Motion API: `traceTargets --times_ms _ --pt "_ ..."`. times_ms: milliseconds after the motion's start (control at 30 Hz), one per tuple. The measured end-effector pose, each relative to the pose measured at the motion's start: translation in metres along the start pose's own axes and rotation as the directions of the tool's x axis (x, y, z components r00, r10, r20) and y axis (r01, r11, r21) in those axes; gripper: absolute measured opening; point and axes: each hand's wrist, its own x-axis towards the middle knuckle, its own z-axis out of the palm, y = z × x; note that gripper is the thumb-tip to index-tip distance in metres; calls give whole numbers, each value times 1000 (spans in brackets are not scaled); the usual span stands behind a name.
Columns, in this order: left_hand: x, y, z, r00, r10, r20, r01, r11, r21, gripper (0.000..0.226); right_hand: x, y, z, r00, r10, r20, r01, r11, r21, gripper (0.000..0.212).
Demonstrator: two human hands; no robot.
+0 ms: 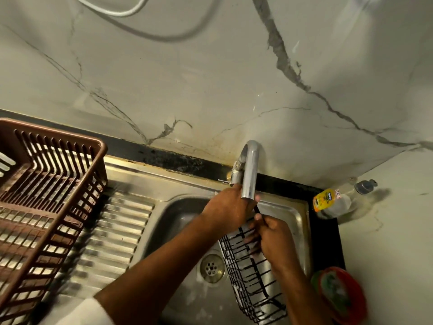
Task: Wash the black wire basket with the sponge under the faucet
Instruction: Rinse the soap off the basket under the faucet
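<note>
Black wire forms the basket [251, 275], which stands tilted in the right half of the stainless-steel sink [178, 221], its lower end near the front of the basin and its upper end raised toward the faucet [250, 170]; white suds cling to its wires. The right hand [271, 238] grips the basket's upper rim, fingers curled round the wire and thumb pointing up toward the spout; the left hand [230, 207] reaches in across the basin to just under the mouth of the faucet, its fingers hidden behind the spout, so I cannot tell how far they are bent or whether they hold anything; no sponge can be made out in either hand. A round drain [212, 268] sits in the basin floor just left of the basket. On the ribbed draining board to the left stands a brown plastic dish rack [46, 198]. On the counter right of the sink a dish-soap bottle [332, 202] with a yellow label lies on its side, and nearer the front sits a round red tub [342, 294]. Marbled wall [210, 78] rises behind; pale cables [140, 22] loop across its top.
</note>
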Motion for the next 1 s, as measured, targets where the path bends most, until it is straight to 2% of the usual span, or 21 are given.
traceTargets --times_ms 67,133,200,267,333,400,433,467,500,533,567,667,733,800,867,933,1000 --pt "-21 9 15 997 -20 -78 32 987 157 59 1 2 1 996 -9 -88 9 1000 0 36" --pt "-41 17 37 987 -6 -163 45 971 234 69 2 5 4 987 -28 -161 25 1000 -19 36" --pt "-49 19 53 962 37 -271 39 962 269 67 0 6 9 977 -30 -211 31 1000 0 36" --pt "-42 14 54 954 57 -293 26 962 270 62 -4 6 16 970 -15 -242 32 997 67 39" --pt "-29 10 43 981 22 -194 35 959 281 66 -9 9 22 959 -31 -280 49 997 56 43" --pt "-19 15 26 984 -90 -155 116 978 171 66 -14 13 26 952 -45 -302 60 997 42 44" --pt "-14 18 19 975 -168 -142 178 982 58 60 -17 15 27 951 -35 -306 55 997 58 45" --pt "-10 21 12 957 -275 -97 261 956 -130 49 -20 16 26 952 -27 -304 53 996 76 46" --pt "-8 22 5 934 -356 -23 328 883 -336 37 -24 16 25 953 -31 -302 62 994 92 47" --pt "-4 20 0 915 -396 82 387 799 -460 30 -29 17 24 950 -52 -308 88 991 103 47" --pt "1 17 -6 910 -377 170 410 767 -494 29 -33 19 24 945 -80 -317 119 987 107 45" --pt "11 10 -25 875 -294 386 427 843 -326 37 -43 27 26 925 -171 -340 202 978 58 41" --pt "12 13 -35 841 -275 466 434 858 -275 45 -45 36 31 889 -249 -385 249 967 -50 53" --pt "10 19 -40 834 -280 476 453 840 -298 47 -45 44 32 831 -346 -436 310 938 -154 58" --pt "6 27 -41 850 -304 429 451 842 -295 50 -43 43 28 800 -376 -466 318 926 -203 51" --pt "-1 36 -42 864 -336 375 447 854 -266 52 -39 35 24 781 -431 -451 345 901 -264 37" --pt "-8 45 -41 860 -359 362 462 850 -253 49 -35 34 22 762 -497 -414 364 859 -361 43"
